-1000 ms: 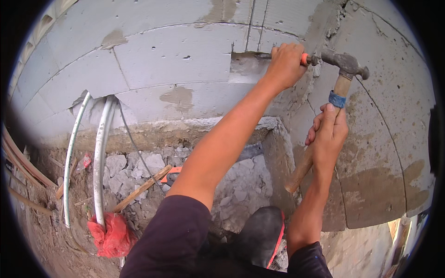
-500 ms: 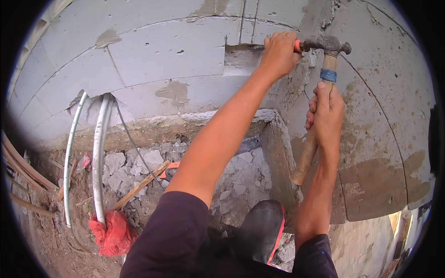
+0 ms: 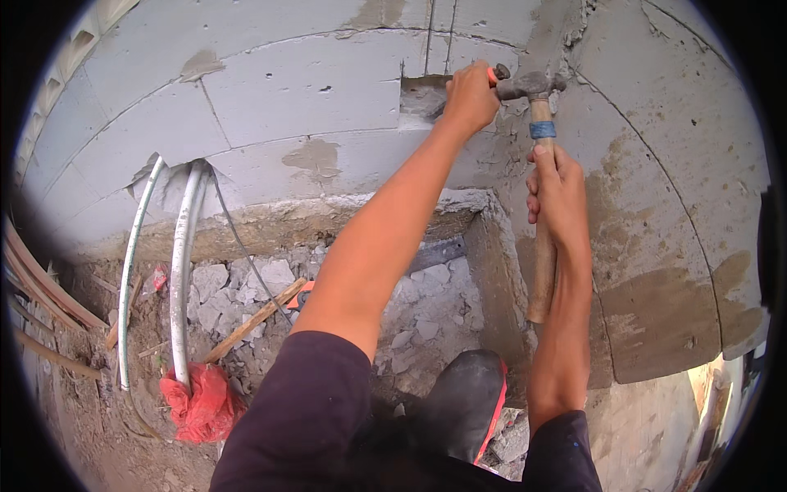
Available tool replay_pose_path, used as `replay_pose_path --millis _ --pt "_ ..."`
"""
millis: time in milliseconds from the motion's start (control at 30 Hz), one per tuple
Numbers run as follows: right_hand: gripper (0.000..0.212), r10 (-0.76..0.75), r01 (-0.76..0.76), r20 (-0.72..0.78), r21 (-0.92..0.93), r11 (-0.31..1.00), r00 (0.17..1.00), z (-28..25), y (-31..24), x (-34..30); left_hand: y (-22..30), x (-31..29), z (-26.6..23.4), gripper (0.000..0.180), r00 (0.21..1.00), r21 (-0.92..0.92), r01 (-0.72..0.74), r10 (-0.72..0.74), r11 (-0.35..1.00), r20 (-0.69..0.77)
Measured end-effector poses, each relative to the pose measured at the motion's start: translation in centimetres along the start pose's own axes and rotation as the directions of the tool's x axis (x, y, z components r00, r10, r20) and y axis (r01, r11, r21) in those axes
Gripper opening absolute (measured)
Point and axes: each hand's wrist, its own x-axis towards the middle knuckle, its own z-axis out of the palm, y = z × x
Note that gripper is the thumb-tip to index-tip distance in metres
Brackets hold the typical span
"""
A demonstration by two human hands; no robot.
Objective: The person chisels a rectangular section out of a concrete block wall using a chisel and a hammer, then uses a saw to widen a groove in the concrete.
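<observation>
High against the grey block wall (image 3: 307, 90), my left hand (image 3: 473, 102) is closed around a chisel (image 3: 493, 76) with an orange grip. Its dark metal butt sticks out on the right, while its blade is mostly hidden by the hand, beside a rectangular recess (image 3: 416, 100) cut in the wall. My right hand (image 3: 561, 193) wraps the wooden handle of a hammer (image 3: 542, 275), which has blue tape below the head. The hammer's metal head lies level with the chisel's butt, close to it; whether they touch I cannot tell.
At left, white pipes (image 3: 179, 279) and a dark cable (image 3: 238, 238) come out of a wall hole; a red plastic bag (image 3: 201, 403) wraps the pipe bottom. Rubble (image 3: 422, 303), a wooden stick (image 3: 256, 321) and an orange-handled tool (image 3: 301, 297) lie below, near my dark shoe (image 3: 463, 406).
My left hand and the chisel have shifted left toward the recess, and the chisel's angle has changed. The hammer has moved left too, its handle now more upright.
</observation>
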Motion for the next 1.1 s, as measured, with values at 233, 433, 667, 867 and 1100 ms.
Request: replay_pose_path --millis 233,433,667,867,1100 --pt "0.027 0.016 -0.072 -0.155 -0.363 0.929 0.988 2.4 13.9 -10.6 2.8 -11.6 -6.7 0.021 0.902 0.01 -0.28 0.259 0.96 0.344" --pt "0.027 0.286 -0.168 0.077 -0.651 0.74 0.955 6.3 23.6 -15.8 3.7 -18.0 -9.0 0.024 0.712 -0.049 -0.473 0.414 0.88 0.567" --pt "0.051 0.424 -0.438 0.115 0.171 0.882 0.898 5.3 20.0 -12.4 3.2 -20.8 -8.3 0.021 0.583 0.003 -0.659 0.508 0.753 0.634" --pt "0.067 0.292 -0.444 0.374 0.433 0.784 0.88 6.5 10.5 -8.5 1.5 -20.4 -8.3 0.03 0.593 0.122 -0.702 0.481 0.702 0.646" --pt "0.046 0.183 -0.425 0.434 0.566 0.706 0.882 8.6 14.8 -9.6 1.8 -20.3 -9.6 0.068 0.635 0.301 -0.653 0.285 0.695 0.718"
